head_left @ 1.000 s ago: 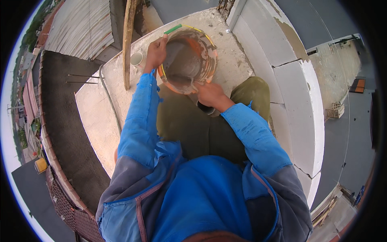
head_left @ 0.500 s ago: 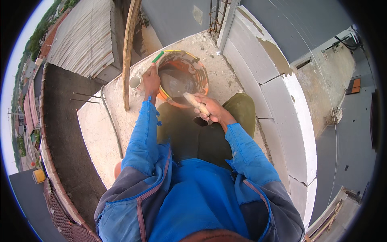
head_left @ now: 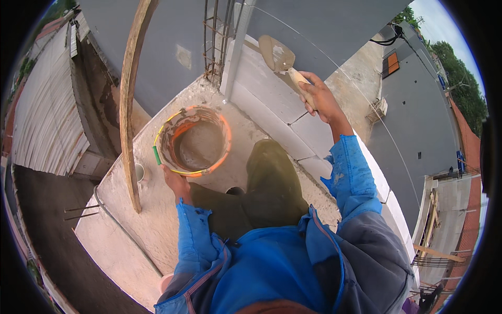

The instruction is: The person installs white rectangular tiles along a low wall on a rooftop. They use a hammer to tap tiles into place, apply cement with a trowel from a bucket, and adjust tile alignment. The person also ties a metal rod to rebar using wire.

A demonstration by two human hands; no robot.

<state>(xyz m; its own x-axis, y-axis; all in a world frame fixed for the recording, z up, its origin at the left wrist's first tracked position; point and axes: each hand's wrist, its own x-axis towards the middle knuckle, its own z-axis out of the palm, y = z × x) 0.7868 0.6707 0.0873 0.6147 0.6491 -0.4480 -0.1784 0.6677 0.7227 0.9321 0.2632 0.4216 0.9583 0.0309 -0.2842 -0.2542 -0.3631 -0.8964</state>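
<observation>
My right hand (head_left: pixel 325 103) is closed round the pale wooden handle of a trowel (head_left: pixel 277 53). Its rounded blade carries some grey mortar and is over the top of the light-grey block wall (head_left: pixel 261 106); whether it touches cannot be told. At my lower left, an orange bucket (head_left: pixel 228 137), smeared with mortar, stands on the concrete slab. Grey wet mortar (head_left: pixel 201 145) lies inside it. My left hand (head_left: pixel 177 183) grips the bucket's near-left rim, just below the green grip (head_left: pixel 156 155) on its yellow handle. Its fingertips are partly hidden.
A wooden post (head_left: pixel 127 110) rises left of the bucket, beside a white pipe end (head_left: pixel 139 172). Steel bars (head_left: pixel 217 42) stand at the wall's far end. A thin string (head_left: pixel 334 60) runs along the wall. The slab (head_left: pixel 120 220) drops off at its left edge.
My right hand has carried the trowel from beside the bucket up and right to the wall top. My left hand has shifted to the bucket's near-left rim. The view has turned right.
</observation>
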